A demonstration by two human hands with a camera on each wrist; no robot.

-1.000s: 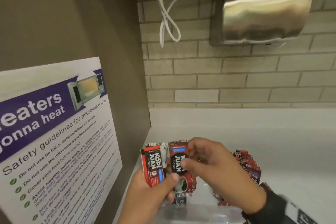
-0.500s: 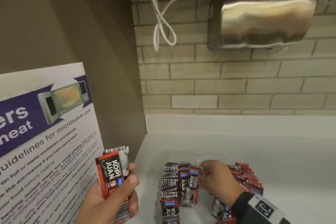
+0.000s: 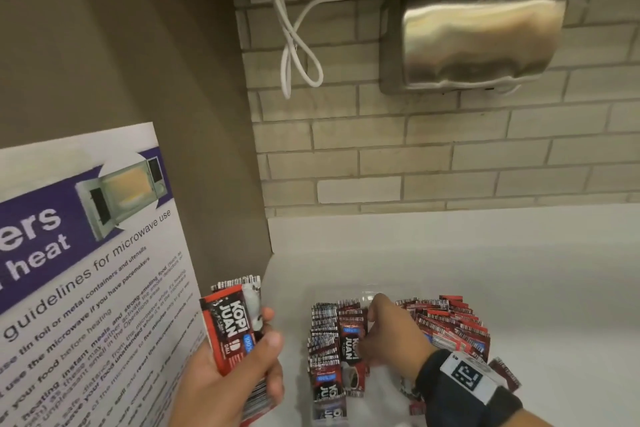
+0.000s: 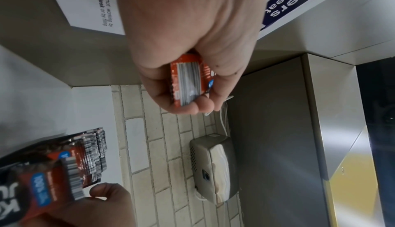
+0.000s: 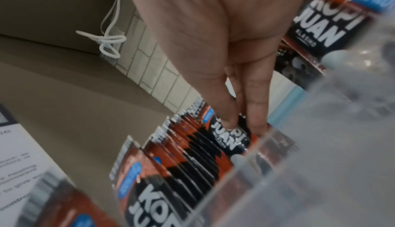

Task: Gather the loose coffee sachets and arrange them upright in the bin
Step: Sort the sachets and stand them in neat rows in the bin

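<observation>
On a white desk (image 3: 519, 288) by a brick wall sits a clear plastic bin (image 5: 267, 171) with rows of red-and-black coffee sachets (image 3: 323, 333) standing on edge. The right hand (image 3: 391, 333) reaches into the bin, thumb and fingertips (image 5: 228, 122) pinching one sachet (image 3: 351, 340) in the row. The left hand (image 3: 228, 381), raised left of the bin, grips a small stack of sachets (image 3: 235, 326). A microwave safety poster (image 3: 86, 270) hangs on the left.
</observation>
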